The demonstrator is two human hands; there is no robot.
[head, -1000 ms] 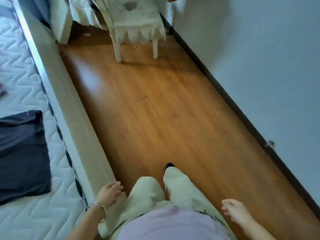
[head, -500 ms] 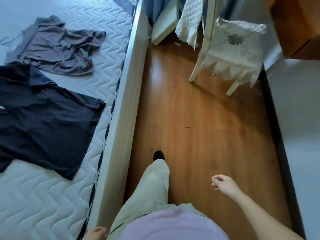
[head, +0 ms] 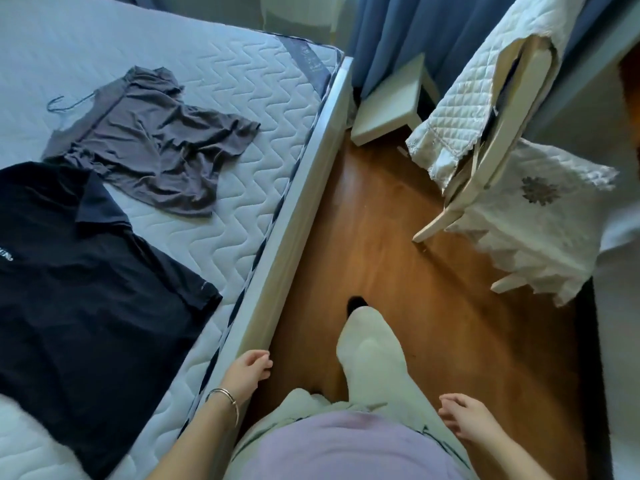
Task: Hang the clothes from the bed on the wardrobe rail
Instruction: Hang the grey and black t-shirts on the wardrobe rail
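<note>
Two garments lie on the quilted mattress (head: 270,98) at the left. A black polo shirt (head: 86,299) is spread flat nearest me. Behind it sits a crumpled grey shirt (head: 152,147) with a thin wire hanger (head: 60,103) poking out at its collar. My left hand (head: 247,374), a bangle on its wrist, hangs with loose fingers beside the pale bed frame (head: 294,216), holding nothing. Low at the right, my right hand (head: 462,412) hangs relaxed and empty beside my hip. No wardrobe or rail is in view.
I stand on a wooden floor (head: 398,271) in a narrow aisle beside the bed. A white chair (head: 502,174) draped with quilted covers stands at the right. A small white stool (head: 391,102) and blue curtains (head: 381,29) are ahead.
My view has swung left toward the bed, bringing both shirts into sight. I have stepped forward along the aisle. Both hands stay empty, swinging at my sides.
</note>
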